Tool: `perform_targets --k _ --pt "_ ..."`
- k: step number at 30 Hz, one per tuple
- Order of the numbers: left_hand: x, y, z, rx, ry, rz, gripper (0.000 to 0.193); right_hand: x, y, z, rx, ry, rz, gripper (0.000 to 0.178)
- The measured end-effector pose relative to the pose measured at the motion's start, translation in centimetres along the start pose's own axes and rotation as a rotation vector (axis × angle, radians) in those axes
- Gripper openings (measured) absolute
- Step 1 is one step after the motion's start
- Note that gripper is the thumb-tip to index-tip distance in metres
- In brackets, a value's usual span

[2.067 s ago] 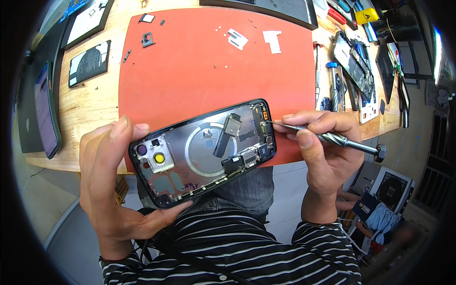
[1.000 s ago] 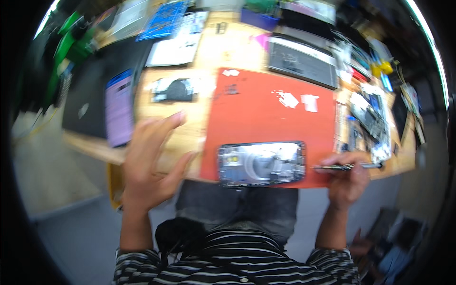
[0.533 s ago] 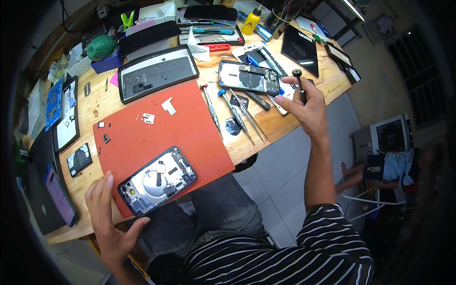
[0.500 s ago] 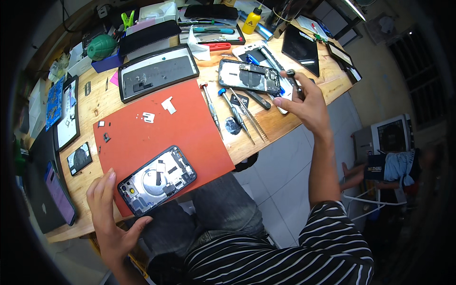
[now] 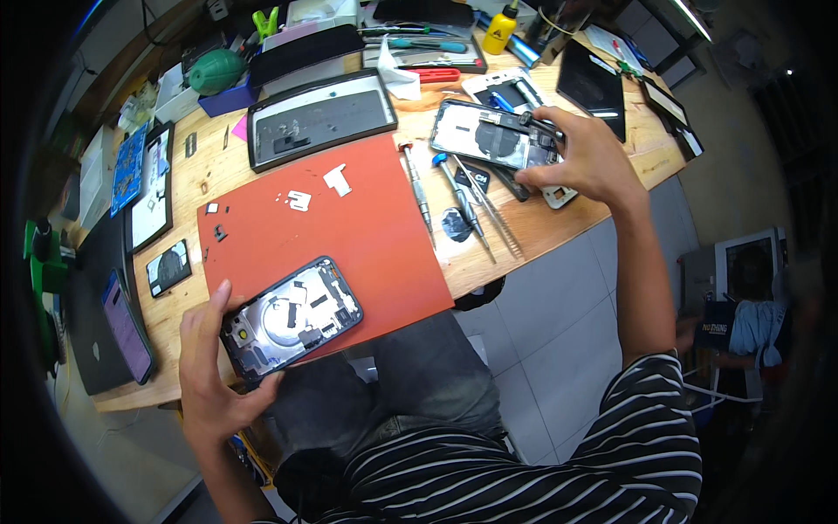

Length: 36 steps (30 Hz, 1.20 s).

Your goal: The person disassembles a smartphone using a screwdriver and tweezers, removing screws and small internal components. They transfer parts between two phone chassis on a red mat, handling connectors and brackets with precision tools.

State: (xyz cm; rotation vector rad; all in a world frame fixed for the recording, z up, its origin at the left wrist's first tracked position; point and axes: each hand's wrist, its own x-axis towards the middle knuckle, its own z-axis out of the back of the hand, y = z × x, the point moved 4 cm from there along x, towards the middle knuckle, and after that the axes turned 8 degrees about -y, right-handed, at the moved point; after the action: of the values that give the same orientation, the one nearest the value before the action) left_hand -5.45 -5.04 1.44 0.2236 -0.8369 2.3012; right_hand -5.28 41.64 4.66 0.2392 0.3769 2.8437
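A phone housing (image 5: 292, 314) with its inside bared lies tilted over the front edge of the orange mat (image 5: 384, 253). My left hand (image 5: 214, 371) is closed round its left end, thumb on the near side and fingers on the far side. Farther right, a second opened phone (image 5: 471, 131) shows a dark coil and inner parts. My right hand (image 5: 594, 157) spans its right end, thumb at the near edge and fingers at the far edge. Some dark thing under those fingers is partly hidden. White plates (image 5: 337, 180) and small parts lie on the mat.
Two screwdrivers (image 5: 463, 205) and tweezers (image 5: 493, 210) lie right of the mat. Behind it stands a black-rimmed tray (image 5: 323, 113). A lit phone (image 5: 128, 327) rests on a dark laptop (image 5: 83, 323) at left. A yellow bottle (image 5: 500, 31) stands at the back.
My right hand has come down from above the second phone onto its right end. My left hand has closed in on the housing, which has shifted slightly left against the mat. The view has shifted.
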Motion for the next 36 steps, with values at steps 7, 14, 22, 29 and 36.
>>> perform_targets --k 7,14,22,29,36 --pt "-1.6 1.9 2.1 0.072 -0.066 0.127 0.103 -9.0 5.4 -0.1 0.122 -0.088 0.116 0.083" --pt "-1.4 -0.2 1.5 0.191 -0.070 0.064 0.093 -14.4 10.1 -4.0 0.223 -0.098 0.064 0.090" --pt "-0.2 -8.0 -3.8 -0.026 0.115 -0.137 0.073 -14.9 10.3 -4.3 0.254 -0.060 0.000 0.089" --pt "2.2 -9.1 -6.9 -0.021 0.209 -0.140 0.073 -14.6 9.3 -3.5 0.436 0.049 -0.108 0.057" --pt "3.0 -8.9 -7.1 0.012 0.232 -0.135 0.072 -17.3 7.8 -6.0 1.003 0.263 -0.479 0.011"
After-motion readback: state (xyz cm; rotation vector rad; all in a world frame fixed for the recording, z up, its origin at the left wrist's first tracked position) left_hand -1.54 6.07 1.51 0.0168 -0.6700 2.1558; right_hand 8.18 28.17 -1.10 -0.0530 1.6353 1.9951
